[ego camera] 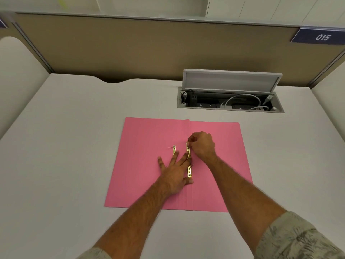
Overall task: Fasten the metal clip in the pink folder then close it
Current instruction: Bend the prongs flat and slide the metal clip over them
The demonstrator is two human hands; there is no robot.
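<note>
Desk (pixel 74 146) in a cubicle carries the open pink folder (pixel 149 184), flat, and the clip (pixel 189 171) lies along the spine fold, long axis running away from the person. Left hand (pixel 173 172) is spread open, pressing flat across the clip's middle; right hand (pixel 202 145) is closed, pinching a thin prong (pixel 188 137) at the far end. Right hand is nearer that far end, so bending the prong down looks like its job; a second brass strip (pixel 174 150) lies loose just left of the fold.

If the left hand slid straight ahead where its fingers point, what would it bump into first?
Probably the loose gold metal strip: the left hand lies flat on the pink folder, one fingertip already at that strip's near end.
</note>
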